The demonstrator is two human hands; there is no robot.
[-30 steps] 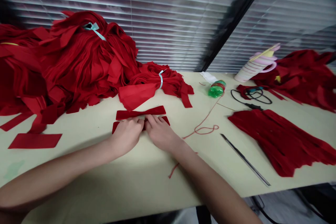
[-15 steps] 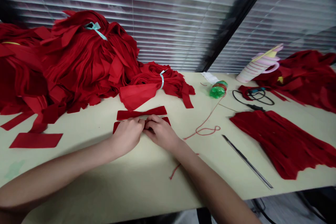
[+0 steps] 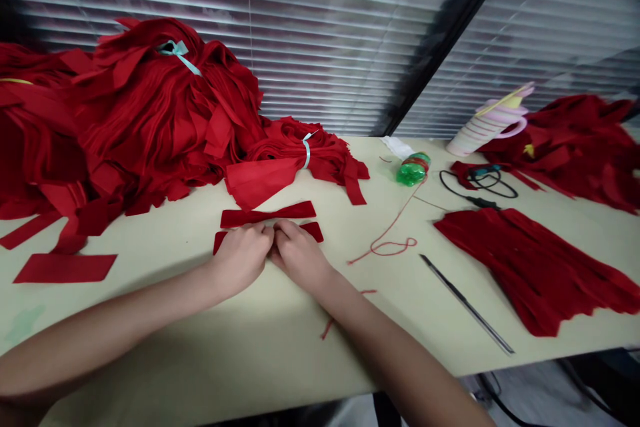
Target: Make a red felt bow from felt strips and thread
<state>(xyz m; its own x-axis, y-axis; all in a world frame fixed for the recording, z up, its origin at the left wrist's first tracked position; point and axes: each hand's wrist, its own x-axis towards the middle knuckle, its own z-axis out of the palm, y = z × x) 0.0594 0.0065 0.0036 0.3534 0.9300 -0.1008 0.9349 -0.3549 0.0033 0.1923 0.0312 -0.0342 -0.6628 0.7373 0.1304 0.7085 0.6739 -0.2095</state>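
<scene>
At the middle of the table, my left hand and my right hand meet fingertip to fingertip over a red fabric strip. Both hands are closed on the strip's middle, and its two ends stick out beyond them. My fingers hide what is at the pinched spot. Just behind lies a second red strip, narrowed at its middle like a bow. A short piece of red cord lies partly under my right forearm.
Heaps of red fabric strips stand along the blinds at left. To the right are a green spool trailing red cord, a metal rod, a pile of red strips, a black cable and a tilted striped cup.
The right-hand fingers have shifted slightly at the pinched middle of the strip. The whole view has moved a little, so things on the right sit slightly further left.
</scene>
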